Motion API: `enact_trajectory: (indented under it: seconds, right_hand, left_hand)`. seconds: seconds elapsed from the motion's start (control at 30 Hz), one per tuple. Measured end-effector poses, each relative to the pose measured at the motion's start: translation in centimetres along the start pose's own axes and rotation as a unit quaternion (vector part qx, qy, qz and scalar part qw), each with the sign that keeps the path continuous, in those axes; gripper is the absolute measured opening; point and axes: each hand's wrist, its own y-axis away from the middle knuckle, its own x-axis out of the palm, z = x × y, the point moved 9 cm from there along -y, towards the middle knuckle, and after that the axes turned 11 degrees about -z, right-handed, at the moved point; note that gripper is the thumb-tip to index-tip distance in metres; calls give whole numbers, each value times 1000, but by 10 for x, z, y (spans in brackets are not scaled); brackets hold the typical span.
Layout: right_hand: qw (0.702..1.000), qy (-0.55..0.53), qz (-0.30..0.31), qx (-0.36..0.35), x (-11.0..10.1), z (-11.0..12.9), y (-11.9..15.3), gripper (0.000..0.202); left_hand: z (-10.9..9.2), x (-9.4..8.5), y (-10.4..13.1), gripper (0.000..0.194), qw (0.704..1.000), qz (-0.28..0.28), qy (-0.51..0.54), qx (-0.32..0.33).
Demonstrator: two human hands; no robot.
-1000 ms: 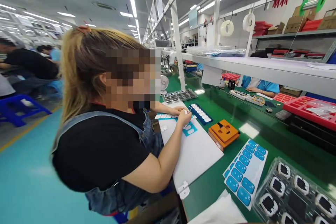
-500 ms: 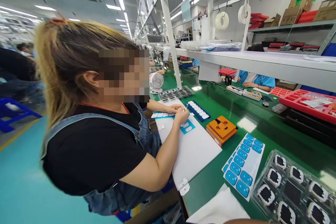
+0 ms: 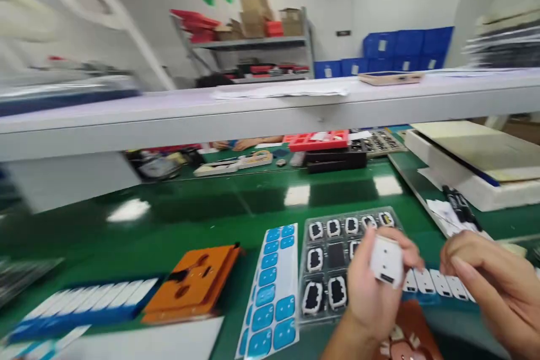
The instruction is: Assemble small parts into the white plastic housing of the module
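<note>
Fingers of my left hand (image 3: 368, 292) grip a white case (image 3: 386, 261), near right; my right hand (image 3: 493, 287) half-curls, contents unclear. Blue stickers (image 3: 265, 295): some seemingly off their sheet (image 3: 280, 277), most left.

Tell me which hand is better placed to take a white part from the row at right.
Probably the right hand: it is close to the row of white parts and nothing shows in it, while the left hand already holds a white piece.
</note>
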Motion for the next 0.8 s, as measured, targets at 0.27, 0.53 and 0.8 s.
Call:
enact_trajectory:
  seconds: [0.27, 0.53, 0.8]
  right_hand:
    - [993, -38, 106, 40, 38, 4, 7, 64]
    - [991, -83, 98, 38, 42, 8, 9, 65]
    - [989, -128, 56, 49, 32, 8, 2, 60]
  left_hand:
    - [6, -14, 6, 39, 998, -16, -27, -53]
    - [5, -21, 11, 40, 997, -47, -59, -16]
    - [-7, -19, 21, 33, 990, -23, -127, 58]
